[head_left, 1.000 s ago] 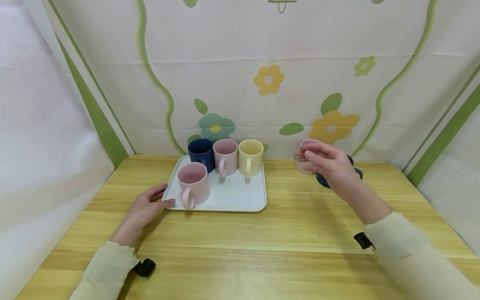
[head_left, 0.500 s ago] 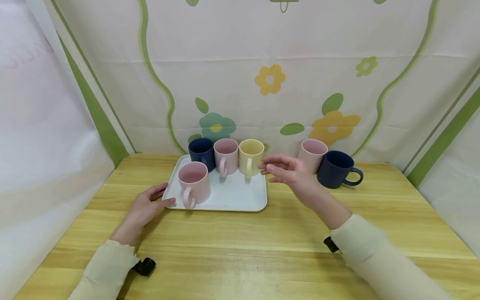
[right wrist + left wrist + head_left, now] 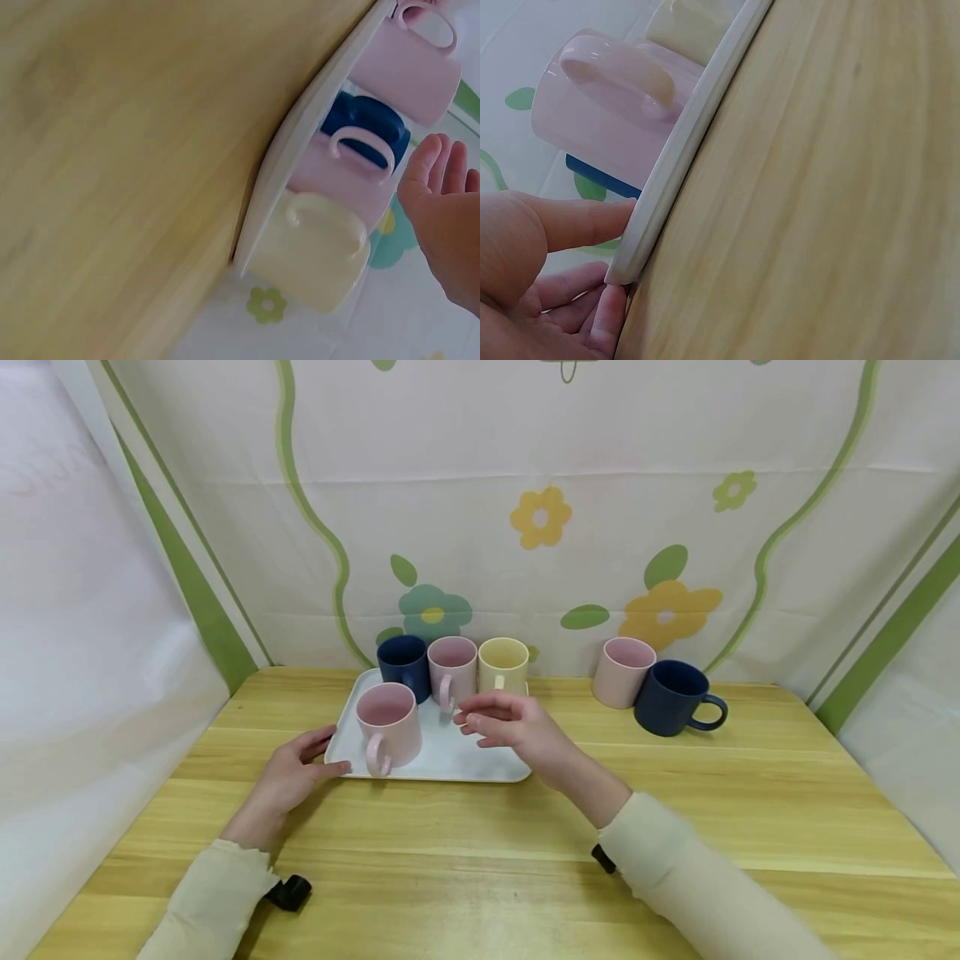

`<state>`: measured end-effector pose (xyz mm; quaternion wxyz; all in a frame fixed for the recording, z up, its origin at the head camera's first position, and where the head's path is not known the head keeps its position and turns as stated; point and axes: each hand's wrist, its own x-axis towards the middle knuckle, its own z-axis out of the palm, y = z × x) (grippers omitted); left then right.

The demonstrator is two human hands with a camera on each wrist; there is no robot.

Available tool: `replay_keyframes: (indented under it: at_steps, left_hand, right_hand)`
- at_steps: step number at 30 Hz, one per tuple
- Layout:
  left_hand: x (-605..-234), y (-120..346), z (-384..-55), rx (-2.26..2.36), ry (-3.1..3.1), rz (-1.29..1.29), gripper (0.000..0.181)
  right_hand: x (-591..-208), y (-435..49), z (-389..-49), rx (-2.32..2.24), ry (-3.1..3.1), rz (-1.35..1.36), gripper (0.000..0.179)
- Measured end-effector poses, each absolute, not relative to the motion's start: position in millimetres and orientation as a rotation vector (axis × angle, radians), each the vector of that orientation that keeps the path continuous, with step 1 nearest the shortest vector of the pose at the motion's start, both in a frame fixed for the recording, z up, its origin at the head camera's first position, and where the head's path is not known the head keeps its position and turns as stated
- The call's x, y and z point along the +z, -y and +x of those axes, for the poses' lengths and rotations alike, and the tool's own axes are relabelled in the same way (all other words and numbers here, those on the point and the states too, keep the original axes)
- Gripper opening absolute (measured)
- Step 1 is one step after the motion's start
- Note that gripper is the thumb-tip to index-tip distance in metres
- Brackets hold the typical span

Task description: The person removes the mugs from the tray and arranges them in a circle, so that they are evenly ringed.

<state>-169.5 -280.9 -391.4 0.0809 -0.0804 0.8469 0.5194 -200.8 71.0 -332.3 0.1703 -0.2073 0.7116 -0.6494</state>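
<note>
My left hand [image 3: 291,775] holds the near left corner of a white tray [image 3: 467,768]; in the left wrist view its thumb [image 3: 592,222] lies on the rim and its fingers come from the other side. On the tray, a pink mug [image 3: 397,739] stands at the front left. Behind it is a row: a navy mug [image 3: 401,664], another pink mug [image 3: 459,672] and a yellow mug [image 3: 510,662]. Over the tray's right part hovers my right hand [image 3: 517,731], fingers loosely bent and holding nothing. It overlaps the yellow mug's lower part in the head view.
To the right on the wooden table [image 3: 480,868] stand one more pink mug [image 3: 619,681] and one more navy mug [image 3: 667,702], close together, the navy one's handle pointing right. A flowered white curtain [image 3: 450,527] rises behind the table.
My right hand has moved left from in front of the two right-hand mugs to above the tray, uncovering them. The left hand stays at the tray corner, and the mugs have not moved.
</note>
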Motion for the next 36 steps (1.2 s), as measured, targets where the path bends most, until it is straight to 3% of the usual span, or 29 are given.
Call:
replay_keyframes:
  at_steps: [20, 36]
  left_hand:
    - [-389.7, 282.2, -170.0, 1.492, -2.585, -0.209, 0.081]
    - [-392.3, 283.1, -169.3, 1.483, -2.586, -0.205, 0.082]
  right_hand:
    - [-343.6, 3.1, -192.8, -1.746, -1.951, -0.498, 0.034]
    - [-354.3, 33.0, -187.0, -1.745, -1.754, -0.381, 0.036]
